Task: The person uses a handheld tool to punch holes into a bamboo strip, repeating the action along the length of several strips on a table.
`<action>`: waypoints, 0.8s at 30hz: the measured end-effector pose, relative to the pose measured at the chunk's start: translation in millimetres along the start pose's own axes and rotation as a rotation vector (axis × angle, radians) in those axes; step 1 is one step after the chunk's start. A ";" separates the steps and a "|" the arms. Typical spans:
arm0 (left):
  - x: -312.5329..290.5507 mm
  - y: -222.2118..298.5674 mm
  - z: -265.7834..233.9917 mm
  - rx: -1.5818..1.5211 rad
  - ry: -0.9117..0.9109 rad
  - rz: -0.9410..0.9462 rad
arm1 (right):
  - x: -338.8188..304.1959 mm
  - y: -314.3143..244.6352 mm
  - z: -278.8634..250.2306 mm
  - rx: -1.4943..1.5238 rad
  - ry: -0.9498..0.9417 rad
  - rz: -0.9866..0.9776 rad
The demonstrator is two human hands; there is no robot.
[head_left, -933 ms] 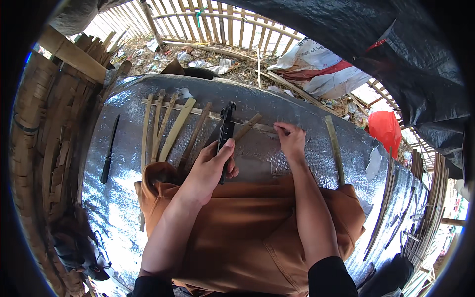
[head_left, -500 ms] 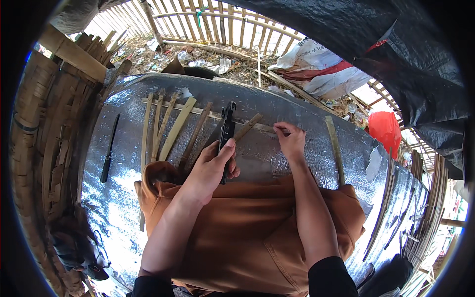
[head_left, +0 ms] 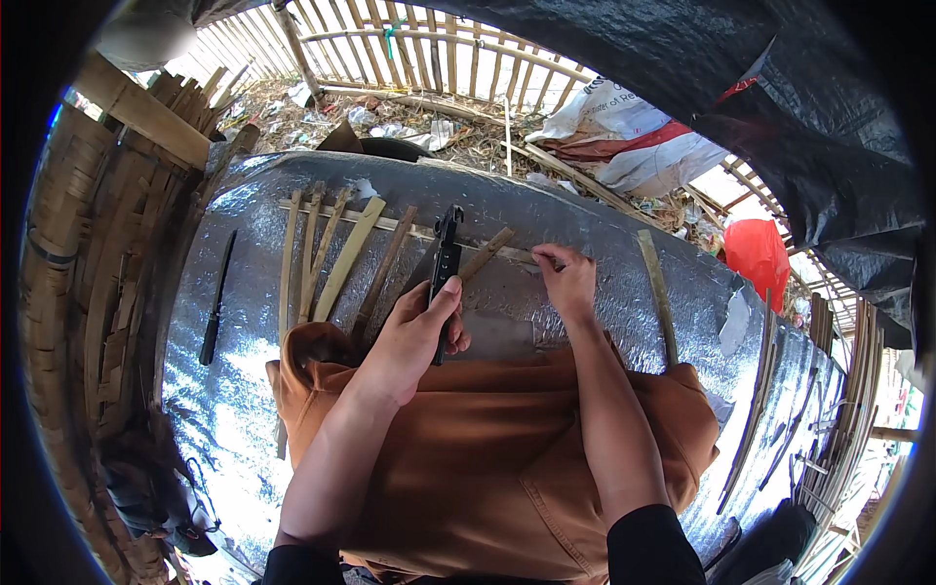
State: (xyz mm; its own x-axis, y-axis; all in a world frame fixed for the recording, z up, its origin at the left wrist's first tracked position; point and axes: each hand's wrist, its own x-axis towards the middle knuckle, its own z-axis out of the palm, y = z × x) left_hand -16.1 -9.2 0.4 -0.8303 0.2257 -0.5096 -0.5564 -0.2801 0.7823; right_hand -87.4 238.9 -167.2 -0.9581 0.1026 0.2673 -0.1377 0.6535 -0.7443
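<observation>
My left hand (head_left: 421, 327) is closed around a long black hand tool (head_left: 447, 258) with holes along its side and a notched tip. It points away from me, and its exact kind is unclear. My right hand (head_left: 568, 281) has thumb and forefinger pinched at the right end of a long pale bamboo strip (head_left: 414, 229) lying crosswise; anything small between the fingertips is hidden. Several shorter bamboo strips (head_left: 349, 258) lie across its left part. A short brown strip (head_left: 486, 253) slants between my hands, and a brown garment (head_left: 478, 429) spreads under my forearms.
A silver foil mat (head_left: 604, 283) covers the work surface. On it lie a thin dark tool with a black handle (head_left: 210, 336) at left and a lone bamboo strip (head_left: 658, 292) at right. Woven bamboo panels (head_left: 73, 263) flank the left; a red bag (head_left: 758, 255) hangs at right.
My right hand has shifted slightly left along the crosswise strip, its fingertips still pinched. My left hand keeps its hold on the black tool, almost unmoved.
</observation>
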 end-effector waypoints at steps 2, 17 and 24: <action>0.2 -0.5 0.7 0.008 0.018 -0.001 | 0.3 0.2 -1.0 0.007 0.003 0.000; 0.5 -2.1 -1.4 0.024 -0.003 -0.007 | -0.4 -5.1 -0.3 0.034 -0.040 0.012; 0.7 -1.6 -0.2 0.013 -0.011 -0.004 | -0.3 -2.4 0.7 0.030 -0.026 -0.002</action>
State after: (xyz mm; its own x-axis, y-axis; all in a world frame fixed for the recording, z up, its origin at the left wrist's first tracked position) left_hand -15.8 -8.8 -1.3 -0.8273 0.2376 -0.5090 -0.5595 -0.2668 0.7847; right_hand -87.0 236.7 -166.0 -0.9639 0.0815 0.2536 -0.1471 0.6309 -0.7618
